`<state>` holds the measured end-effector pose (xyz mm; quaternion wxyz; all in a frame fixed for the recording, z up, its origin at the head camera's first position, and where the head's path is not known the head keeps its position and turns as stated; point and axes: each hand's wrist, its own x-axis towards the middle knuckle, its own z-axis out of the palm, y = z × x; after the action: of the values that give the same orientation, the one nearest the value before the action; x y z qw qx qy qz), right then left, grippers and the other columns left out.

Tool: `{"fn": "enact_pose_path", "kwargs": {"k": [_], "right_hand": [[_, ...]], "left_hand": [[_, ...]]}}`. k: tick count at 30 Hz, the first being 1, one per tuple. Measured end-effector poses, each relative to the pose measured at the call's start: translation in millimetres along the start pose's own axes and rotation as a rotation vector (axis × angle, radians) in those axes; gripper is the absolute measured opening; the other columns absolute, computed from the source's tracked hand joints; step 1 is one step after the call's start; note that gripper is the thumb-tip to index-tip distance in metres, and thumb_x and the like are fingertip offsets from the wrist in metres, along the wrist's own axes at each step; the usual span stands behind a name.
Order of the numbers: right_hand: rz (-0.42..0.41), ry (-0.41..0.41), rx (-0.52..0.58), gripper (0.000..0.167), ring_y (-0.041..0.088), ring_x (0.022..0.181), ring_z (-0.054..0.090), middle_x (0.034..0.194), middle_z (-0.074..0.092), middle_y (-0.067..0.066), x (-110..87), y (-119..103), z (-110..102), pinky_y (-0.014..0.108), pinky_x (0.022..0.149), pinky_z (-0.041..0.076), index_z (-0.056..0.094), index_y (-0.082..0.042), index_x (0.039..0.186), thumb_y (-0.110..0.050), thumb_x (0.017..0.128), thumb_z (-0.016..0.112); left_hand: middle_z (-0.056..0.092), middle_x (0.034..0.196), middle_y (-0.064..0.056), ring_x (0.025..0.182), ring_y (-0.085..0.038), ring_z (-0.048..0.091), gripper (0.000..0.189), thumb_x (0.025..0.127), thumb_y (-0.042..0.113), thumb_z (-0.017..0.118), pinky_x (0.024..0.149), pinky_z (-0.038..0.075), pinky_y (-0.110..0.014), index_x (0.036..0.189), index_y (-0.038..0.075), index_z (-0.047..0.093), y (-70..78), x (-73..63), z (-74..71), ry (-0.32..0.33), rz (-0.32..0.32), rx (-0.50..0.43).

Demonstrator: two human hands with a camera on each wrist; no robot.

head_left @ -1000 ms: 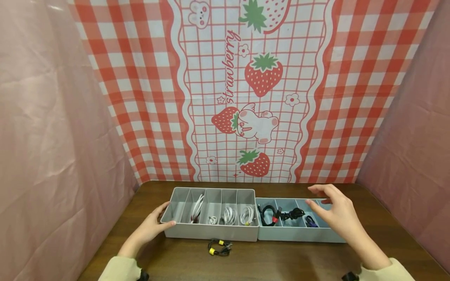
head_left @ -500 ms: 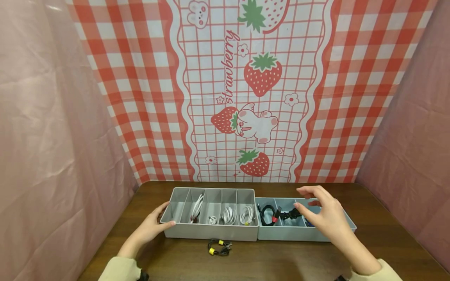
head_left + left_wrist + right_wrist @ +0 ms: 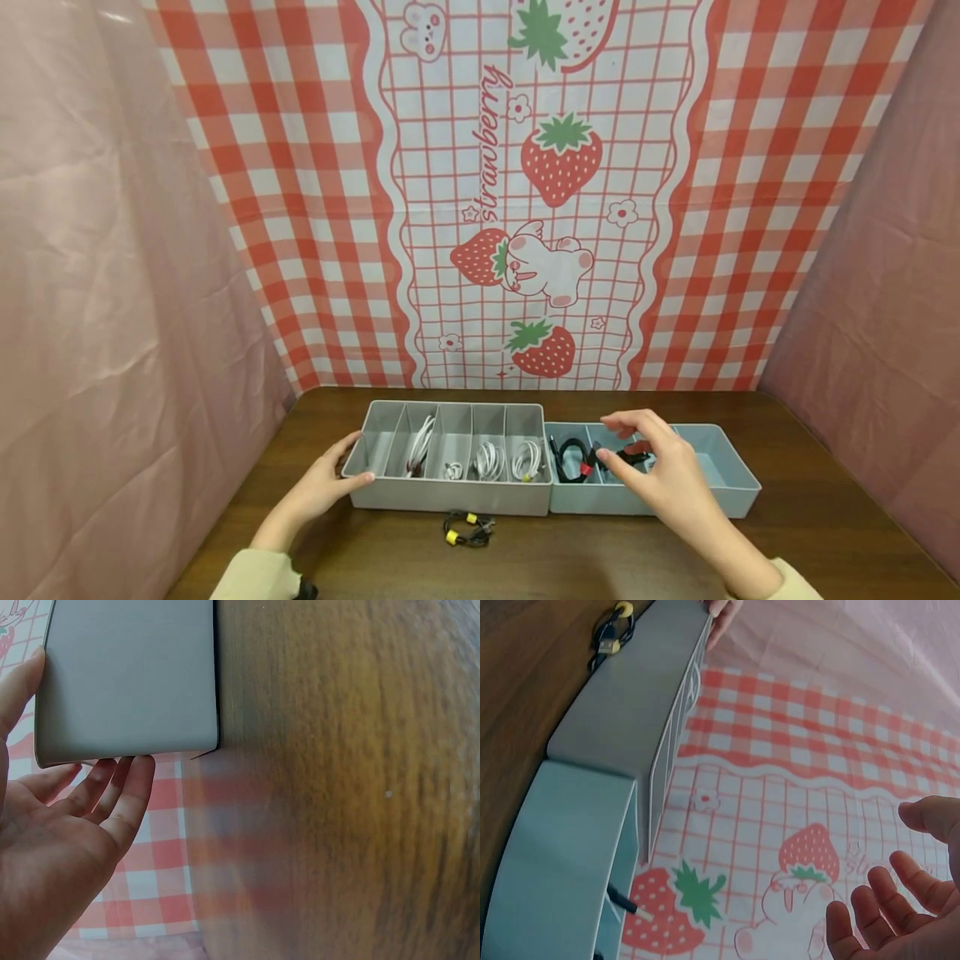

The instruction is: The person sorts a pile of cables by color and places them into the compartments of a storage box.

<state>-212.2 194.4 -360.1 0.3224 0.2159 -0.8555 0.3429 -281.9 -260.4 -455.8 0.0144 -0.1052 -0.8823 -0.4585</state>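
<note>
My left hand [image 3: 326, 477] rests at the left end of a grey divided box [image 3: 450, 497]. Its thumb lies on the front rim, and in the left wrist view the fingertips [image 3: 142, 763] touch the end wall. White coiled cables [image 3: 491, 461] sit in several grey compartments. My right hand [image 3: 663, 471] hovers over the light blue divided box [image 3: 600, 500], fingers loosely bent and nothing in them. Behind it, partly hidden, lie dark cables, one with a red tag [image 3: 587, 469]. A black cable with yellow ties [image 3: 452, 537] lies on the table before the grey box.
The two boxes stand end to end on a brown wooden table [image 3: 555, 558]. A strawberry-print checked cloth [image 3: 450, 167] hangs behind, with pink curtains [image 3: 135, 333] at both sides.
My right hand has moved left across the light blue box, uncovering its right end and now overlapping the middle compartments. The left hand, boxes and loose black cable stay put.
</note>
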Motion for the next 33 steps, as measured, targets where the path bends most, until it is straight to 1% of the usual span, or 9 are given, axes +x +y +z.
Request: {"fn": "enact_pose_path", "kwargs": {"k": [4, 10, 14, 19, 27, 30, 33], "right_hand": [[-0.006, -0.007, 0.043, 0.042, 0.006, 0.085, 0.053, 0.100, 0.060, -0.010, -1.0, -6, 6, 0.024, 0.066, 0.052, 0.063, -0.017, 0.108, -0.009, 0.072, 0.081], [0.006, -0.037, 0.075, 0.045, 0.002, 0.084, 0.052, 0.102, 0.059, -0.012, -4.3, -14, 14, 0.024, 0.067, 0.052, 0.061, -0.020, 0.112, -0.012, 0.073, 0.082], [0.008, -0.060, 0.092, 0.047, 0.001, 0.084, 0.052, 0.102, 0.059, -0.012, -6.2, -20, 20, 0.024, 0.066, 0.051, 0.060, -0.020, 0.113, -0.011, 0.072, 0.081], [-0.018, -0.085, 0.097, 0.049, 0.001, 0.083, 0.050, 0.102, 0.058, -0.012, -9.1, -26, 30, 0.023, 0.066, 0.050, 0.059, -0.021, 0.116, -0.011, 0.073, 0.081], [-0.091, -0.085, 0.120, 0.051, 0.003, 0.083, 0.050, 0.103, 0.058, -0.012, -13.9, -29, 46, 0.023, 0.067, 0.047, 0.060, -0.022, 0.116, -0.012, 0.071, 0.082], [-0.105, -0.095, 0.130, 0.053, 0.004, 0.084, 0.051, 0.103, 0.059, -0.012, -15.5, -30, 52, 0.022, 0.067, 0.047, 0.060, -0.022, 0.117, -0.012, 0.070, 0.082], [-0.096, -0.120, 0.141, 0.053, 0.004, 0.083, 0.051, 0.104, 0.059, -0.011, -18.2, -31, 58, 0.023, 0.066, 0.047, 0.059, -0.021, 0.117, -0.013, 0.070, 0.082]], "left_hand": [[0.040, 0.140, -0.027, 0.122, -0.038, 0.046, 0.077, 0.084, 0.022, 0.071, 0.092, 0.044, -0.045, 0.145, 0.000, 0.029, 0.4, -0.4, 0.1, 0.002, 0.001, 0.000], [0.039, 0.141, -0.027, 0.123, -0.039, 0.045, 0.078, 0.084, 0.022, 0.072, 0.094, 0.043, -0.047, 0.145, -0.001, 0.029, 0.0, -0.2, 0.6, 0.002, 0.004, -0.003], [0.041, 0.140, -0.027, 0.122, -0.038, 0.047, 0.078, 0.084, 0.022, 0.072, 0.092, 0.044, -0.044, 0.145, -0.001, 0.029, -0.3, 0.1, 0.8, 0.003, 0.005, -0.004], [0.043, 0.138, -0.026, 0.119, -0.037, 0.048, 0.078, 0.083, 0.021, 0.072, 0.090, 0.046, -0.040, 0.145, -0.002, 0.029, -1.2, 0.6, 0.7, 0.001, 0.005, -0.016], [0.043, 0.137, -0.027, 0.119, -0.037, 0.049, 0.078, 0.084, 0.019, 0.072, 0.089, 0.046, -0.037, 0.145, -0.002, 0.028, -1.8, 0.8, 0.6, -0.006, 0.006, -0.041], [0.042, 0.138, -0.027, 0.120, -0.037, 0.049, 0.078, 0.084, 0.018, 0.071, 0.089, 0.046, -0.037, 0.145, -0.003, 0.028, -2.4, 1.0, 0.3, -0.012, 0.007, -0.044], [0.041, 0.139, -0.027, 0.120, -0.037, 0.048, 0.077, 0.085, 0.019, 0.071, 0.090, 0.046, -0.039, 0.145, -0.002, 0.027, -2.3, 0.8, 0.2, -0.013, 0.008, -0.041]]}}
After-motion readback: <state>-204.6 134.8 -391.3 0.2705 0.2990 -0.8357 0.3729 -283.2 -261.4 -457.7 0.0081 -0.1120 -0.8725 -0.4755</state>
